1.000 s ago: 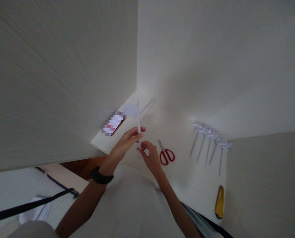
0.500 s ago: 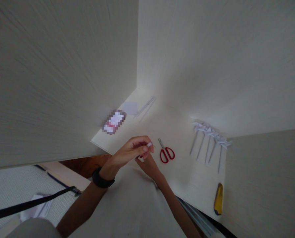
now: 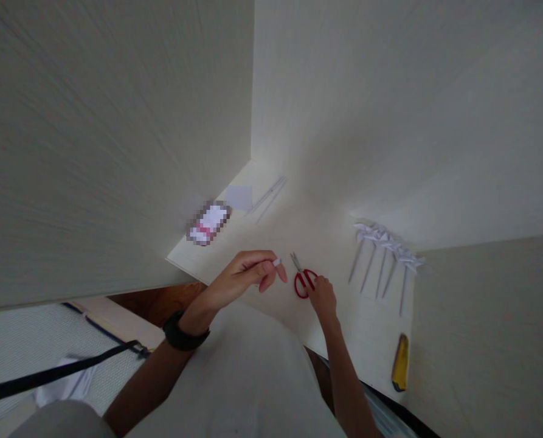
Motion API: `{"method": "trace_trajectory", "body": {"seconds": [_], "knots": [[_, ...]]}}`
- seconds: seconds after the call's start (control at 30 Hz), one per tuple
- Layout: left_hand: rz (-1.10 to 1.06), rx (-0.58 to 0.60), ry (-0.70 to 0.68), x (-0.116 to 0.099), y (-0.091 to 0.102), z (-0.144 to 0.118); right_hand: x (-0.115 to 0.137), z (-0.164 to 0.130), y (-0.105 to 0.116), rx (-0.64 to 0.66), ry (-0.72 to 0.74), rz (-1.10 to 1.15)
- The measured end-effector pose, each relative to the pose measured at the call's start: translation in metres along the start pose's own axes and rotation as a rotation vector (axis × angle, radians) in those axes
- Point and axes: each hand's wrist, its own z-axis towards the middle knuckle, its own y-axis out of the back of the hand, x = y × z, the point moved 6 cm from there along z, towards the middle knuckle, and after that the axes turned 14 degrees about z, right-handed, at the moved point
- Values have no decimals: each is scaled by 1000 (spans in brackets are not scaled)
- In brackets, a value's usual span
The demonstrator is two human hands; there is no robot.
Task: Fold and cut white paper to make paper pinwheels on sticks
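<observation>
A pale bench [image 3: 344, 340] fills the corner between two cream walls, and I work at its near edge. My left hand [image 3: 248, 277], a black band on its wrist, hovers above that edge with the fingers curled together, pinching a small white paper piece [image 3: 276, 262] between thumb and fingertips. My right hand [image 3: 322, 298] rests on the bench just to the right, its fingers bent over the red handles of the scissors [image 3: 302, 278]; I cannot tell whether they have closed around the loops. The scissors lie flat between my two hands, blades pointing away from me toward the corner, and the paper piece hangs just left of the blade tips. Farther right, near the wall, a row of white paper pinwheels [image 3: 385, 258] lies side by side with the sticks pointing toward me. A yellow utility knife [image 3: 399, 362] sits at the bench's right edge, well apart from my hands. Toward the corner lie a blurred phone [image 3: 208, 223] and a white paper sheet [image 3: 239, 198].
</observation>
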Motion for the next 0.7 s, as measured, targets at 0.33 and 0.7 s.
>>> {"method": "trace_trajectory", "body": {"seconds": [0.33, 0.7], "knots": [[-53, -71, 78, 1, 1, -2, -5, 2, -29, 124, -114, 220], [-24, -261, 137, 2, 14, -2, 60, -2, 9, 312, 161, 906]]}}
